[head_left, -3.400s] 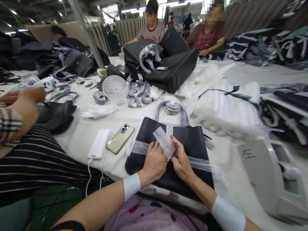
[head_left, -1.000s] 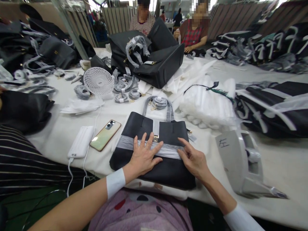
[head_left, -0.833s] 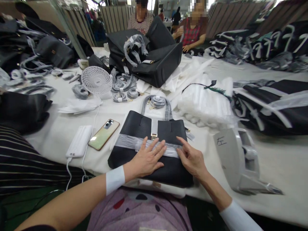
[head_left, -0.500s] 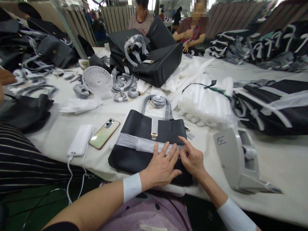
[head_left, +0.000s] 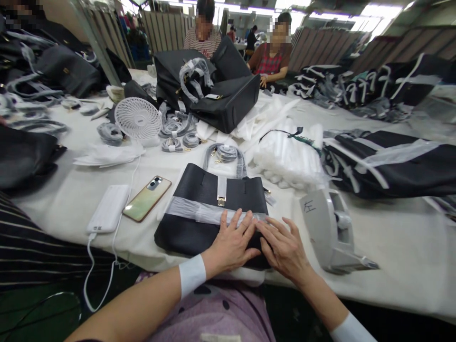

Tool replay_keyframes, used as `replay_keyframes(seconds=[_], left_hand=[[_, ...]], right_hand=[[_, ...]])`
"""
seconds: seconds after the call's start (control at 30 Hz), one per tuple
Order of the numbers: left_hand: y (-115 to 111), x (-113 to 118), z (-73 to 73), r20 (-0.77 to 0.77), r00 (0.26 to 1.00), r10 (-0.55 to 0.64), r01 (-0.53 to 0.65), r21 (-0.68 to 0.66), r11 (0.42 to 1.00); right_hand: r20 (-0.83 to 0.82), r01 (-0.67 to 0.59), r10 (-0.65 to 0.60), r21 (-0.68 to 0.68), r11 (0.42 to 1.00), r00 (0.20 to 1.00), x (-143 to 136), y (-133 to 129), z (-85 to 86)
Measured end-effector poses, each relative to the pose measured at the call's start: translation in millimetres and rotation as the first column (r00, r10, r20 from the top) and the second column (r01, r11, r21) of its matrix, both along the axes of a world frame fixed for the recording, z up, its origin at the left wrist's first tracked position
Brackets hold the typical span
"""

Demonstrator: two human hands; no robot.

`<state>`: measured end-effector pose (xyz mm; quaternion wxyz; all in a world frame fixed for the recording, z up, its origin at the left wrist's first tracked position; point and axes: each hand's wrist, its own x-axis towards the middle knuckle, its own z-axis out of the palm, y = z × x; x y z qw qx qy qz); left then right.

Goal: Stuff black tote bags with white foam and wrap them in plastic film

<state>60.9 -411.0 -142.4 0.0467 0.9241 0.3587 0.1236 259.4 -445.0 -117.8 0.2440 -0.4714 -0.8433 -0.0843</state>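
A black handbag [head_left: 192, 185] lies flat in front of me, its wrapped handle [head_left: 242, 164] stretched away from me on the table. Around its body runs a translucent white wrapping strip [head_left: 185, 209], crossing below the gold clasp [head_left: 221, 200]. My left hand [head_left: 233, 242] rests flat on the strip and the bag's lower right part, fingers spread. Beside it, my right hand [head_left: 285, 247] lies over the bag's right edge with fingers stretched out, fingertips on the strip's end. The bag's lower right corner is partly hidden by both hands.
Right of the bag stands a grey tape dispenser [head_left: 322, 232]. A phone [head_left: 147, 198], a white power bank [head_left: 109, 209] and a small white fan [head_left: 138, 118] are on the left. Black bags [head_left: 228, 95] are piled at the back, near white padding rolls [head_left: 285, 156]. Two people work opposite.
My right hand has opened from curled, pinched fingers to stretched fingers lying on the strip. My left hand stays on the bag. The whole view has shifted slightly.
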Motion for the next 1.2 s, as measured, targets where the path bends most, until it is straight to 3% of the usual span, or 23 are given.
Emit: replay_keyframes(seconds=[0.17, 0.23, 0.33, 0.37, 0.4, 0.47, 0.5, 0.57, 0.67, 0.8, 1.0, 1.2], left_hand=[[-2.4, 0.5, -2.0, 0.02, 1.0, -0.02, 0.02, 0.015, 1.0], [-4.4, 1.6, -2.8, 0.028, 0.999, -0.017, 0.017, 0.023, 1.0], [-6.4, 3.8, -6.3, 0.044, 0.999, 0.005, -0.006, 0.024, 1.0], [-6.5, 4.5, -8.1, 0.053, 0.999, 0.008, -0.009, 0.02, 1.0], [-6.5, 5.2, -9.9, 0.062, 0.998, 0.009, -0.01, 0.016, 1.0], [-6.4, 6.3, -13.2, 0.078, 0.997, 0.004, -0.004, 0.008, 1.0], [-6.5, 6.7, -14.4, 0.082, 0.997, 0.001, -0.002, 0.006, 1.0], [-7.3, 7.0, -16.0, 0.082, 0.997, 0.003, -0.004, 0.011, 1.0], [-8.8, 7.2, -17.7, 0.067, 0.998, 0.014, -0.016, 0.028, 0.999], [-9.4, 7.4, -20.3, 0.058, 0.998, 0.018, -0.02, 0.043, 0.999], [-8.7, 7.3, -22.6, 0.07, 0.997, 0.018, -0.024, 0.075, 0.997], [-9.3, 6.8, -20.7, 0.064, 0.998, 0.013, -0.017, 0.06, 0.998]], right_hand=[[-0.111, 0.119, -0.12, -0.015, 0.993, 0.987, -6.8, -11.0, -30.0], [-0.165, 0.147, -0.152, -0.041, 0.988, 0.975, -7.2, -14.3, -26.8], [-0.273, 0.267, -0.277, -0.073, 0.961, 0.921, 14.9, -24.8, -4.4], [-0.337, 0.387, -0.388, -0.075, 0.919, 0.858, 29.7, -30.6, 5.2], [-0.417, 0.535, -0.518, -0.087, 0.84, 0.747, 47.5, -37.2, 14.5], [-0.552, 0.777, -0.727, -0.208, 0.594, 0.408, 87.3, -51.4, 29.7], [-0.566, 0.814, -0.782, -0.306, 0.494, 0.262, 106.4, -57.7, 34.4], [-0.514, 0.777, -0.847, -0.476, 0.411, 0.132, 136.3, -66.0, 38.1], [-0.422, 0.635, -0.894, -0.653, 0.414, 0.149, 152.2, -66.7, 35.8], [-0.419, 0.493, -0.899, -0.759, 0.425, 0.129, 142.0, -55.9, 35.6], [-0.523, 0.466, -0.849, -0.733, 0.496, 0.081, 135.4, -50.9, 43.0], [-0.703, 0.557, -0.705, -0.551, 0.621, 0.091, 128.4, -78.6, 62.4]])
